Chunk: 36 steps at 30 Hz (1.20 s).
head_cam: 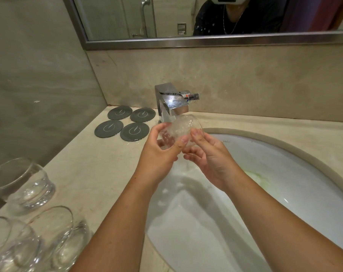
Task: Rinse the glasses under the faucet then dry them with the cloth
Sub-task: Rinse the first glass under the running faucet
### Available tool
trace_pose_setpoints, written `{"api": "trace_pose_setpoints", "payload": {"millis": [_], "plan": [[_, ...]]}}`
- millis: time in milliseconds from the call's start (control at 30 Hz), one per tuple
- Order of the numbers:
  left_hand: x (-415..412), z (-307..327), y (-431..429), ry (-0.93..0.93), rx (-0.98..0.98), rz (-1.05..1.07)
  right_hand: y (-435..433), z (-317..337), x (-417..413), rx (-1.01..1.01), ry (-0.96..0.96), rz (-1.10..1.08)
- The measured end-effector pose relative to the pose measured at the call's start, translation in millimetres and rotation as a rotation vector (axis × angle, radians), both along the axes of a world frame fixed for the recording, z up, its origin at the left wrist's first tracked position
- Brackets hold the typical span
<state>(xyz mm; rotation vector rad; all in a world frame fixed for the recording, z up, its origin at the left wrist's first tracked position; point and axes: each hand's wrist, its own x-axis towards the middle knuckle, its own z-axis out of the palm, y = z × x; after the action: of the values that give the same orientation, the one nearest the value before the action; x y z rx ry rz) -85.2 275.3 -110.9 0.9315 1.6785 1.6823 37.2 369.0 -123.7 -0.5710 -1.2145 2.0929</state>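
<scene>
The pale stone surface [100, 173] takes up most of the shot, with the white sink [206, 232] set into it across the lower right of the frame. The chrome faucet [173, 107] is planted at centre, with water running from the spout. Three waiting glasses [23, 187] are parked in the lower left, and four grey coasters [134, 131] are laid just left of the faucet. No cloth is seen anywhere.

The held glass [183, 125] is kept right under the spout; whether it actually touches can't be told. Its long axis is tipped, base down-left and mouth up-right into the stream, and froth is seen inside. The base end is wrapped by the left grip [159, 154], fingers curled round it, so the weight is probably carried there. The right grip [212, 160] is just pinched on the wall near the rim, thumb on top. Emptying is likely best driven from the left, with the mouth swung down over the sink.
</scene>
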Motion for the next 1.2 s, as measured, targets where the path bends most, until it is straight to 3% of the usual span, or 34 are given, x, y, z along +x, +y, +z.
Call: {"api": "trace_pose_setpoints", "payload": {"millis": [233, 367, 600, 933, 1200], "plan": [[0.0, 1.2, -0.5, -0.111, 0.004, 0.005, -1.0, -0.3, 1.4, 0.038, -0.009, 0.077], [1.8, -1.8, 1.7, -0.141, 0.007, -0.034, -1.4, -1.9, -0.4, 0.071, -0.012, 0.008], [1.0, -0.2, -2.3, 0.037, 0.000, -0.062, 1.4, -2.9, -0.7, 0.044, -0.028, -0.026], [3.0, 2.9, -0.6, -0.075, 0.009, -0.068, 7.2, -5.4, -0.2, 0.031, 0.002, -0.070], [-0.7, -1.5, -0.1, -0.008, 0.000, -0.042, 5.2, -3.9, -0.6, -0.029, -0.010, -0.073]]}}
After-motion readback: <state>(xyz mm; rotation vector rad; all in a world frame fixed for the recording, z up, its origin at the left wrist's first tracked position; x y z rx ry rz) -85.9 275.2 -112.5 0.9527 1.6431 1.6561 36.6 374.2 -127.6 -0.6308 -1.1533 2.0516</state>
